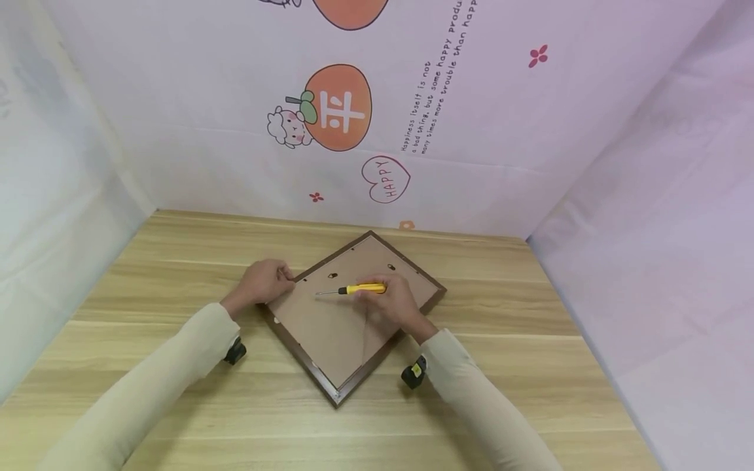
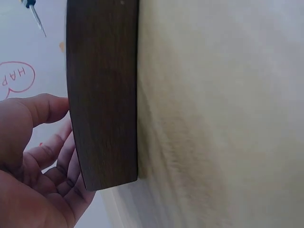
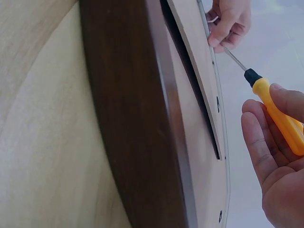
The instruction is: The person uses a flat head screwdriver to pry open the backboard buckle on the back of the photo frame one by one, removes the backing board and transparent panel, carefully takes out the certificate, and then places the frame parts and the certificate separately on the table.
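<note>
Beneath both hands, a dark wooden picture frame [image 1: 330, 386] is laid face down on the wooden table [image 1: 530, 366], its brown backing board [image 1: 336, 327] turned up. A yellow-handled screwdriver [image 1: 359, 288] is grasped in the right hand [image 1: 394, 302], fingers curled around the handle, with the thin shaft pointed across the backing toward the left hand [image 1: 262, 281]. The frame's upper-left edge is gripped by the left hand, thumb and curled fingers closed on the rim. Cream sleeves [image 1: 153, 386] are seen behind both wrists.
</note>
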Demonstrator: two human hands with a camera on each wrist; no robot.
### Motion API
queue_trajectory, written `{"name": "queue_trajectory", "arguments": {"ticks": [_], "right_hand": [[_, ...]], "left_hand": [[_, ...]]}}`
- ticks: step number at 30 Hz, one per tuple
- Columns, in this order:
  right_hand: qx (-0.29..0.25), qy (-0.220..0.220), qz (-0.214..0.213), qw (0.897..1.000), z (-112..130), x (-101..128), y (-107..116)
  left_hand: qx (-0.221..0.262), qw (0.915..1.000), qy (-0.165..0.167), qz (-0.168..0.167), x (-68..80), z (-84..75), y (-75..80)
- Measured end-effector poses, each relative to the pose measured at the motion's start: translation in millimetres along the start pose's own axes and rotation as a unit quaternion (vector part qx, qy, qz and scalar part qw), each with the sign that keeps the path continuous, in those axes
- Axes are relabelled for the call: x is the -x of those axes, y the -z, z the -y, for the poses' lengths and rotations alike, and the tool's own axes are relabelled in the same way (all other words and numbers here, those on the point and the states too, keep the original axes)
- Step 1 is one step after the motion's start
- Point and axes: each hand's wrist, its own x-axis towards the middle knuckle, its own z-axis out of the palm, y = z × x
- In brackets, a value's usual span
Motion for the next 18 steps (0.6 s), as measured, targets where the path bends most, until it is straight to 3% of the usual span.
{"name": "queue_trajectory", "arguments": {"ticks": [11,18], "right_hand": [[-0.006,-0.015,0.011,1.0,4,1,2],[-0.007,-0.015,0.015,1.0,5,1,2]], "left_hand": [[-0.011,0.9996,-0.011,-0.023,22.4,-2.5,-6.0],[-0.001,0.9996,0.001,-0.028,33.2,-5.7,-9.6]]}}
